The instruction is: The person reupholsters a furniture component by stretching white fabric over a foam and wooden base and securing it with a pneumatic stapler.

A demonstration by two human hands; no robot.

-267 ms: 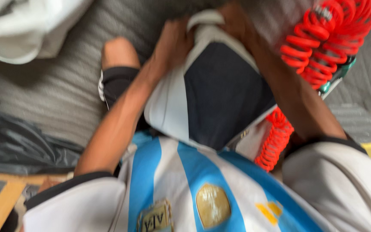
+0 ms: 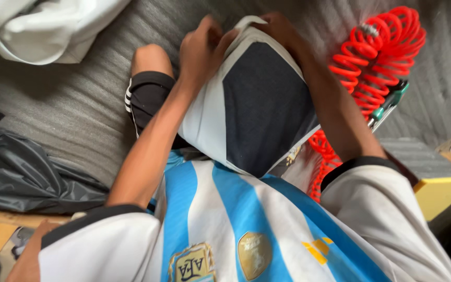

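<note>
Both hands' fingers (image 2: 204, 44) blurred on cushion (image 2: 257, 104)

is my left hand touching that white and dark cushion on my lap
Touching. The head view shows the left hand gripping the top edge of the white and dark cushion, fingers curled onto its fabric.

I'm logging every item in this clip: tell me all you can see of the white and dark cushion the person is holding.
The cushion is a plump, soft-looking piece with a large dark navy or charcoal panel in the middle and white fabric bordering it on the left and top. It looks like cloth over padding. It rests tilted on the person's lap, its top end pointing away from the camera. The left hand grips its upper left edge and the right hand clasps its top right corner. Its right side is partly hidden by the right forearm.
</note>
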